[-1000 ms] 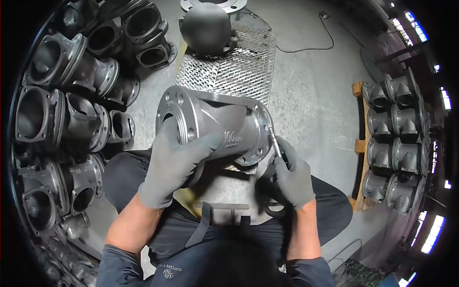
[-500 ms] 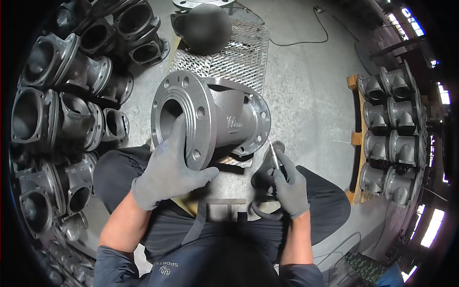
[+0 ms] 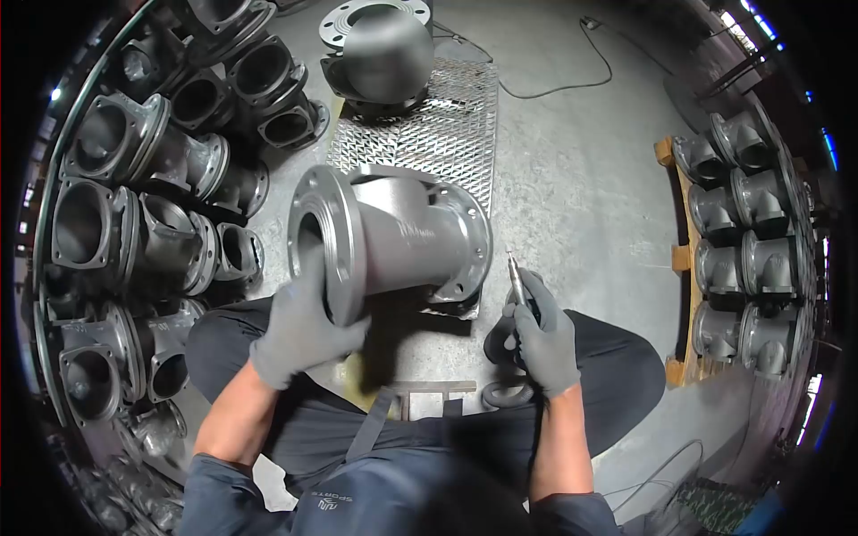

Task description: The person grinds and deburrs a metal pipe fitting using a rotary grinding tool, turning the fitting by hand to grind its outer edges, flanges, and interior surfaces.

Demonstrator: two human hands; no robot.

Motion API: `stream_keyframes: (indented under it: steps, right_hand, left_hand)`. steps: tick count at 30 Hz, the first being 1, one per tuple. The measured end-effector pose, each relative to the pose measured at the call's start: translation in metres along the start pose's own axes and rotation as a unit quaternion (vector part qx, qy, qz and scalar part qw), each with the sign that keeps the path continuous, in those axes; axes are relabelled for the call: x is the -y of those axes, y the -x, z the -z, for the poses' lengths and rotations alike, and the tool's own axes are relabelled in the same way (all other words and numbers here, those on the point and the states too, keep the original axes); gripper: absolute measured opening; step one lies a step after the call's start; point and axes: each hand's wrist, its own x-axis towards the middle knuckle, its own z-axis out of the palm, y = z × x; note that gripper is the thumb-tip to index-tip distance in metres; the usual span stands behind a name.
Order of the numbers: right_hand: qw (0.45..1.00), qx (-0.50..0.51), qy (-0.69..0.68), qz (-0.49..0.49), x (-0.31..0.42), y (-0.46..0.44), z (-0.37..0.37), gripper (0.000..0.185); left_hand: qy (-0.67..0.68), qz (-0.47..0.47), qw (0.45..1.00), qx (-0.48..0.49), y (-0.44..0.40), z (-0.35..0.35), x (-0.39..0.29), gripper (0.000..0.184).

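1. While the person sits with bent legs at the lower centre of the frame, a grey flanged fitting (image 3: 407, 241) lies on its side in the middle, its larger flange to the left and its smaller one to the right.
2. The gloved left hand (image 3: 302, 326) has its grip closed on the larger flange at centre left, with fingers reaching into the round opening and the thumb at the lower rim.
3. Raised lettering on the fitting's body is too blurred to read, and what bears the fitting underneath is mostly hidden.
4. Right of centre, the gloved right hand (image 3: 543, 339) has its grip closed around a slim metal tool (image 3: 516, 280); the tip points upward, near the smaller flange but apart from it.
5. Beyond the fitting, a patterned metal mesh (image 3: 465, 116) extends toward the top centre, where another flange (image 3: 335, 25) shows beside a blurred, rounded shape (image 3: 387, 58).
6. Many similar fittings (image 3: 179, 161) crowd the left side of the frame.
7. At the right, more fittings (image 3: 760, 268) stand in rows on a wooden pallet (image 3: 681, 259).
8. A dark cable (image 3: 572, 92) curves across the grey floor (image 3: 572, 179) at upper right.
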Motion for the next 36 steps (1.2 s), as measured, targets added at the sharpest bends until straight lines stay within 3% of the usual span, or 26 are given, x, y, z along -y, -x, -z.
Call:
stream_keyframes:
  steps: [2, 5, 9, 11, 15, 17, 18, 19, 21, 25, 31, 35, 36]
  right_hand:
    - [1.000, 0.017, -0.013, 0.015, 0.002, 0.003, -0.002, 0.056]
    - [1.000, 0.015, -0.010, 0.006, 0.009, 0.003, -0.009, 0.055]
    - [0.999, 0.028, -0.001, 0.025, 0.009, -0.002, -0.017, 0.055]
    - [0.999, 0.035, -0.006, 0.019, 0.014, 0.000, -0.020, 0.055]
    - [0.998, 0.060, -0.003, 0.012, 0.002, 0.003, -0.020, 0.058]
    - [0.998, 0.058, 0.013, 0.005, -0.006, 0.003, -0.020, 0.058]
    - [0.998, 0.055, 0.010, 0.003, -0.011, 0.002, -0.020, 0.058]
    - [0.999, 0.051, 0.008, 0.014, -0.017, 0.002, -0.020, 0.058]
    - [0.999, 0.042, 0.003, 0.019, -0.019, 0.004, -0.019, 0.058]
    - [1.000, 0.014, 0.002, 0.018, -0.012, 0.006, -0.019, 0.057]
    - [0.999, 0.039, -0.016, 0.016, -0.004, 0.009, -0.019, 0.056]
    - [0.999, 0.044, -0.022, 0.024, -0.009, 0.013, -0.024, 0.055]
    - [0.998, 0.054, -0.025, 0.025, -0.011, 0.012, -0.027, 0.055]
  left_hand:
    - [0.087, 0.012, 0.992, -0.085, -0.023, 0.009, -0.003, 0.063]
    - [0.322, 0.186, 0.928, -0.041, -0.040, 0.032, -0.023, 0.046]
    - [0.383, 0.190, 0.901, -0.065, -0.038, 0.033, -0.030, 0.043]
    - [0.479, 0.193, 0.854, -0.061, -0.038, 0.031, -0.031, 0.052]
    - [0.406, 0.202, 0.891, -0.037, -0.040, 0.035, -0.032, 0.069]
    - [0.309, 0.167, 0.936, 0.011, -0.033, 0.033, -0.026, 0.094]
    - [0.258, 0.051, 0.965, 0.009, -0.023, 0.020, 0.001, 0.113]
    - [0.188, -0.001, 0.982, 0.022, -0.017, 0.020, -0.002, 0.119]
    - [-0.042, -0.076, 0.996, 0.011, -0.001, 0.011, 0.019, 0.115]
    - [-0.013, -0.055, 0.997, 0.045, -0.001, 0.005, 0.014, 0.106]
    - [0.009, -0.040, 0.999, -0.024, -0.014, 0.012, -0.004, 0.084]
    - [0.205, 0.208, 0.956, -0.014, -0.039, 0.033, -0.024, 0.058]
    - [0.239, 0.219, 0.946, -0.024, -0.041, 0.035, -0.025, 0.057]
